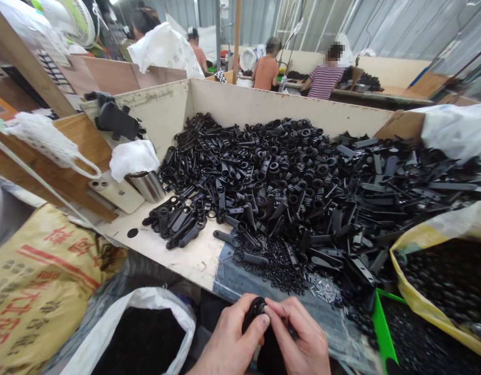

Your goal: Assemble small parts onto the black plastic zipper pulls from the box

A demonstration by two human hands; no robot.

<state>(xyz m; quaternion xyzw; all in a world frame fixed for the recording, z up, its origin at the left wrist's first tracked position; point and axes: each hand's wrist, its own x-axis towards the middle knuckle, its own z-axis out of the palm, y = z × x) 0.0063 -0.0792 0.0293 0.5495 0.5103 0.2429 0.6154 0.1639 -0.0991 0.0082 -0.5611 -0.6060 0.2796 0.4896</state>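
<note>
From my remote view, the left hand (232, 338) and right hand (300, 338) are drawn close together low in the frame, just above the bench edge. The left fingers are clenched around a glossy black moulded plastic piece (256, 308), and the right fingers close against its side. Anything small between them is too hidden for me to make out. Holding it close over the lap seems to give both hands steady, fine control.

Ahead, a broad heap of black plastic parts with round eyelets and flat arms (287, 177) fills a bench walled by cream boards (240, 98), apparently to stop them from sliding away. A scatter of tiny black beads (277, 268) and short silvery metal pins (322, 288) lies at the heap's near edge, within easy reach.

A white plastic sack of black pieces (136, 341) sits low on the left, and a yellow-rimmed sack of small black pieces (447, 276) sits on the right, both seemingly placed for short reaches.
</note>
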